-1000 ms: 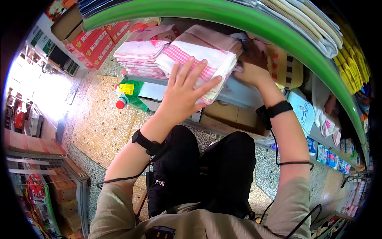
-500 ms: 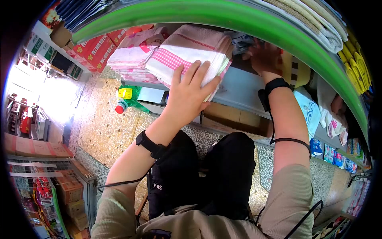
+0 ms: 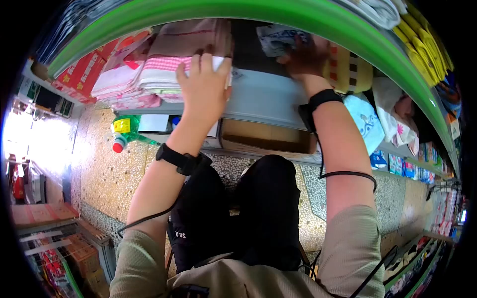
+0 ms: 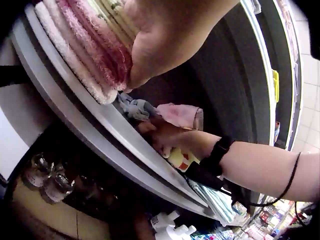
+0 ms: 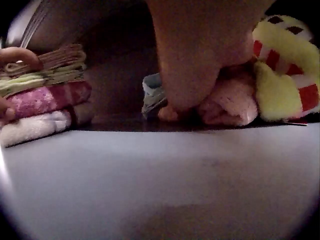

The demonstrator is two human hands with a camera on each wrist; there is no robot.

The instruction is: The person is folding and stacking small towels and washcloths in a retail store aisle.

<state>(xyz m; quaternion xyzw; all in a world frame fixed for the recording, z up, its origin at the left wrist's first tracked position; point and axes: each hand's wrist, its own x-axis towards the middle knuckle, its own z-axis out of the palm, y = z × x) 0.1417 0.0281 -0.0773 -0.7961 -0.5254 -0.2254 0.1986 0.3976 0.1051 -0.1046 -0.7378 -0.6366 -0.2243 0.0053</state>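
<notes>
My left hand (image 3: 205, 89) lies over the right end of a stack of folded towels (image 3: 169, 62), white with pink checks on top, fingers spread on the upper towel. In the right wrist view its thumb and a finger show at the edge of this stack (image 5: 45, 97). Farther right on the shelf, my right hand (image 3: 308, 57) reaches in under the green rail, at the right side of a crumpled grey-blue cloth (image 3: 274, 40). A rolled pink towel (image 5: 232, 102) sits beside that hand. Its fingertips are shadowed, and I cannot tell whether they pinch the cloth.
A curved green rail (image 3: 223, 12) runs above the shelf (image 3: 263, 94). Yellow towels with brown and red squares (image 3: 355, 69) lie right of my right hand. Below are an open cardboard box (image 3: 263, 134) and a green bottle (image 3: 126, 126) with a red cap.
The towel stack has moved left along the shelf with my left hand at its right end, widening the gap to the grey-blue cloth. My right hand left the stack's side and reached to that cloth.
</notes>
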